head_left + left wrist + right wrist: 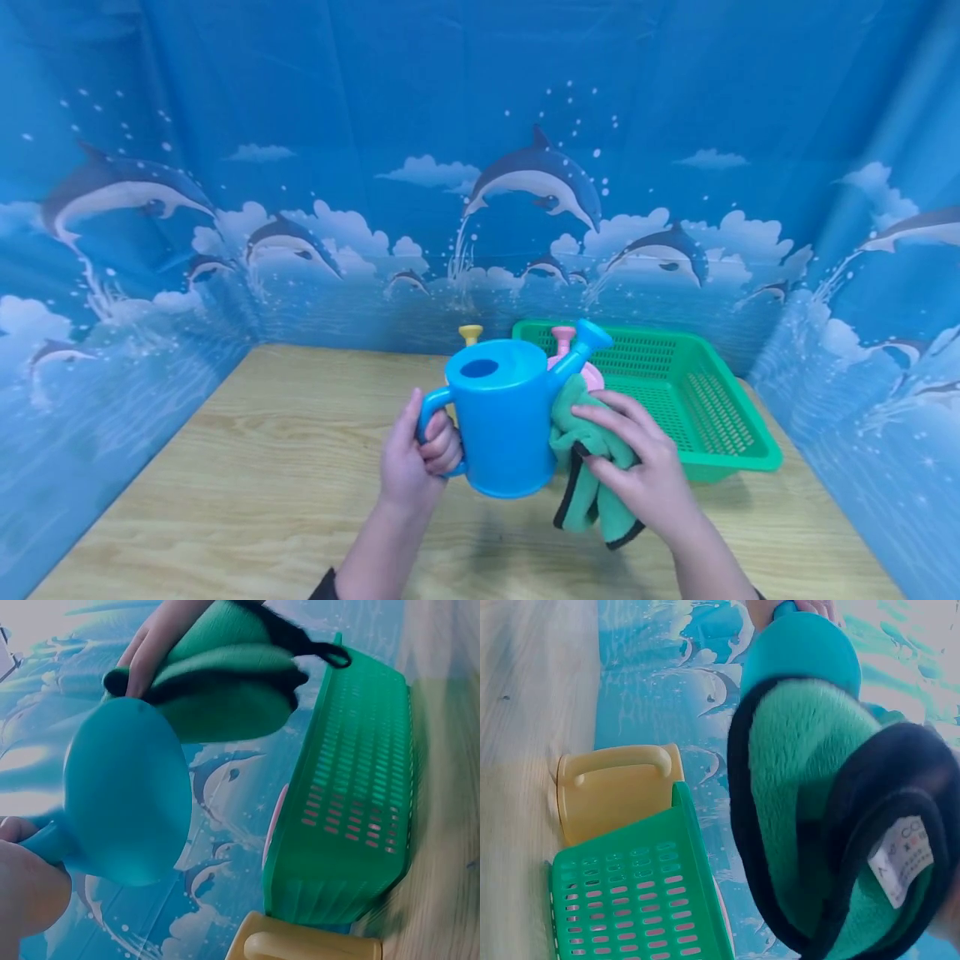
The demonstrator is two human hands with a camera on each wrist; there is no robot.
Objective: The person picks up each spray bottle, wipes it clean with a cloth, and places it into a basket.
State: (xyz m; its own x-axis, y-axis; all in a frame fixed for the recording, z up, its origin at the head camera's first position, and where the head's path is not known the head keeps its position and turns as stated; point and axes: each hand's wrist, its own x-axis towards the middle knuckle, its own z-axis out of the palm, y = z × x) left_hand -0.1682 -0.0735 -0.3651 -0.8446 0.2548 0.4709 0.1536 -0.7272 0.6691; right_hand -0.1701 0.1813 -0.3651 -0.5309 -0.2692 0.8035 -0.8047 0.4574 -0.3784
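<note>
A blue watering can (pixel 502 425) is held up off the table, its spout pointing right. My left hand (pixel 422 454) grips it by the handle, fingers curled round. In my right hand (pixel 641 454) is a green cloth (pixel 592 450) with black edging, bunched and pressed against the can's side below the spout. The left wrist view shows the can's round base (pixel 131 791) with the cloth (pixel 225 682) beside it. A white label (pixel 901 859) shows on the cloth in the right wrist view.
A green perforated basket (pixel 720 400) stands on the wooden table (pixel 315 450) at the back right, with a pink watering can (pixel 592 377) in it. A yellow watering can (pixel 622 795) stands left of the basket, mostly hidden behind the blue one. Dolphin-print curtains (pixel 405 100) enclose the table.
</note>
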